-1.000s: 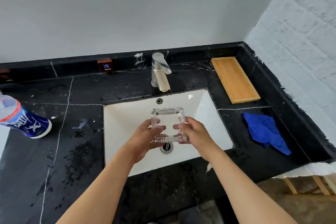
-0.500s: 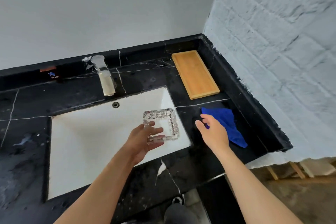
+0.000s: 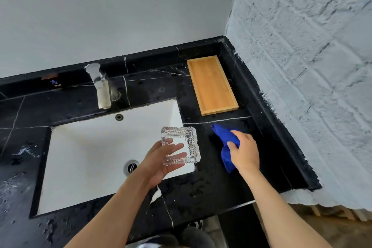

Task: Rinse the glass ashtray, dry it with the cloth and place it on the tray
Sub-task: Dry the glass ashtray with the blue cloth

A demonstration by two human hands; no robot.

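A square clear glass ashtray (image 3: 186,139) is held tilted over the right edge of the white sink (image 3: 84,159), with my left hand (image 3: 159,165) gripping it from below, fingers inside it. To its right, the blue cloth (image 3: 225,139) lies bunched on the black counter; my right hand (image 3: 244,152) is closed on its middle. The empty wooden tray (image 3: 211,84) sits on the counter behind the cloth, near the corner.
A chrome tap (image 3: 99,84) stands behind the sink, its drain (image 3: 131,167) near my left wrist. The black marble counter (image 3: 201,187) is wet in spots. A white brick wall (image 3: 302,66) bounds the right side; the counter's front edge drops to the floor.
My right hand let go of the ashtray, reached right and closed on the blue cloth. My left hand keeps the ashtray, now shifted to the sink's right edge. The view turned right.
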